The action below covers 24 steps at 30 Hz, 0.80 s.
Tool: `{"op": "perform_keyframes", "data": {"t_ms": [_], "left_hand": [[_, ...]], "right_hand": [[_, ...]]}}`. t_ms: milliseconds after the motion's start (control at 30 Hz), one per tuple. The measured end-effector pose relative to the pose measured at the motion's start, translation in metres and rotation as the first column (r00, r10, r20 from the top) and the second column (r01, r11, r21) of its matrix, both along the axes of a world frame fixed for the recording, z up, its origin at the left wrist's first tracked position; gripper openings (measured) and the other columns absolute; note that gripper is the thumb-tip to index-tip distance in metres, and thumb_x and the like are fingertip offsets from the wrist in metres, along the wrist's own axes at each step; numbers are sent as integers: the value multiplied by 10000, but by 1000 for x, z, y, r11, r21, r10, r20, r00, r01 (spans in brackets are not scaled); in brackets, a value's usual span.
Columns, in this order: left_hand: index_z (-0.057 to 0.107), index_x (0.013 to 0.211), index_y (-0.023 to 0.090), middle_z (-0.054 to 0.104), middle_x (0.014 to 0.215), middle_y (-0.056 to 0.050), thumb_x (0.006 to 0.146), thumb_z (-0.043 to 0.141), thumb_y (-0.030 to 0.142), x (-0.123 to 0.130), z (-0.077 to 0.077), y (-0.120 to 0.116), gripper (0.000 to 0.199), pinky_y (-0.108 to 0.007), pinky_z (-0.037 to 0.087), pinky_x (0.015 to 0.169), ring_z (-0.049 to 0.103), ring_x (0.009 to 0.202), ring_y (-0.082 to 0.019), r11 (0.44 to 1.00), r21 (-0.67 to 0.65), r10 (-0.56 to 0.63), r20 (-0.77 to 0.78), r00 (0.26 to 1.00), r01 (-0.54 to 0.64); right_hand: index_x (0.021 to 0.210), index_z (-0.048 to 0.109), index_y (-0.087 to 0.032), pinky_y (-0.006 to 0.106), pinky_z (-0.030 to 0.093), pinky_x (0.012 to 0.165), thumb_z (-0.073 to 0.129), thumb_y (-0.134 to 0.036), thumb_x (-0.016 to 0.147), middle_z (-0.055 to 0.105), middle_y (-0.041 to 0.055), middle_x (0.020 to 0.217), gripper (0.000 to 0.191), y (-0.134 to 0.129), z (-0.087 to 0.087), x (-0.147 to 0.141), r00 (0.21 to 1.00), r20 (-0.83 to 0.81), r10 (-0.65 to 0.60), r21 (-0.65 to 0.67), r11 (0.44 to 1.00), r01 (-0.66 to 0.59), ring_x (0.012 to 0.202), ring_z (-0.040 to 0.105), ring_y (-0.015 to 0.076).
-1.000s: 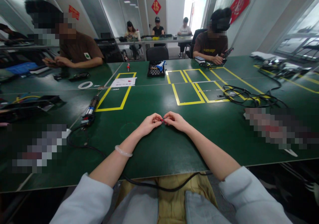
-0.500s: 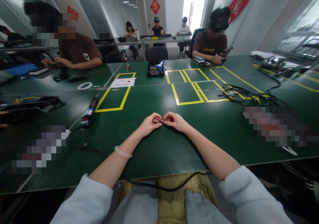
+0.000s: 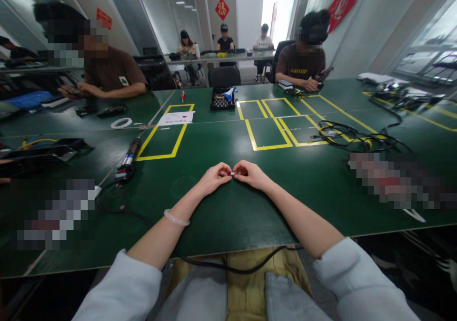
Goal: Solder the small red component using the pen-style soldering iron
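Between my two hands is a small red and silver piece (image 3: 233, 173), too small for me to tell its kind. The fingertips of my left hand (image 3: 216, 178) pinch it from the left. From the other side, the thumb and fingers of my right hand (image 3: 251, 173) are closed on it as well. Both hands are just over the green tabletop (image 3: 228, 216), near its middle, and the fingertips hide most of the piece. A pale bangle (image 3: 176, 218) circles my left wrist.
A black cable runs from a cylindrical tool (image 3: 130, 154) on the left. Ahead are a black tray (image 3: 223, 103), a paper label (image 3: 175, 118) and yellow tape outlines. Coiled black cables (image 3: 342, 131) lie to the right. Co-workers sit across the table.
The small piece has turned slightly between my fingertips and shows more silver now. My hands have stayed nearly in the same place.
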<state>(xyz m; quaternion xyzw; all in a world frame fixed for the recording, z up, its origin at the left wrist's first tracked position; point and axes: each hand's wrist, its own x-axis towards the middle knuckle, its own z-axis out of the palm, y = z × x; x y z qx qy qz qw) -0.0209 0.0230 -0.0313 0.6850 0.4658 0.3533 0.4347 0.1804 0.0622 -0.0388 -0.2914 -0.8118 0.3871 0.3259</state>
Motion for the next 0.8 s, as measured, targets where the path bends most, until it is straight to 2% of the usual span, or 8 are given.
{"op": "perform_keyframes", "data": {"t_ms": [267, 567, 633, 733, 800], "left_hand": [[565, 967, 142, 634, 941, -49, 780, 637, 292, 2, 5, -2, 250, -251, 461, 726, 591, 794, -126, 1000, -12, -3, -27, 1000, 2], [547, 926, 150, 623, 851, -29, 749, 672, 340, -2, 0, 2, 288, -244, 460, 670, 584, 736, -124, 999, -12, 53, -15, 998, -53], [583, 900, 142, 632, 847, -48, 788, 618, 420, -5, 2, 4, 302, -255, 469, 664, 593, 753, -143, 997, -42, 58, -12, 998, -59], [647, 860, 122, 666, 898, -104, 879, 422, 529, -20, 12, 9, 466, -297, 491, 715, 618, 831, -184, 990, -96, 102, -4, 995, -102], [654, 989, 124, 678, 975, -116, 902, 369, 507, -40, 22, 14, 486, -317, 494, 768, 628, 878, -191, 984, -76, 157, -24, 987, -159]], "right_hand": [[947, 611, -157, 230, 431, 638, 606, -209, 782, 604, 5, 801, 173, 2, -4, 1, 1000, -1, -6, 17, 1000, 6, 672, 543, 108], [927, 602, -155, 224, 410, 593, 631, -236, 762, 579, -25, 679, 187, 7, -8, 3, 999, -10, -37, -93, 995, 36, 593, 507, 100], [924, 599, -153, 223, 406, 585, 633, -242, 760, 575, -27, 671, 190, 8, -8, 2, 999, -19, -36, -111, 993, 34, 586, 504, 99], [923, 596, -154, 223, 402, 587, 633, -246, 761, 571, -28, 668, 190, 7, -8, 1, 999, -22, -31, -122, 992, 28, 585, 500, 97], [920, 596, -155, 223, 401, 588, 636, -251, 761, 573, -25, 683, 191, 7, -8, 0, 999, -22, -28, -124, 992, 25, 590, 499, 96]]}}
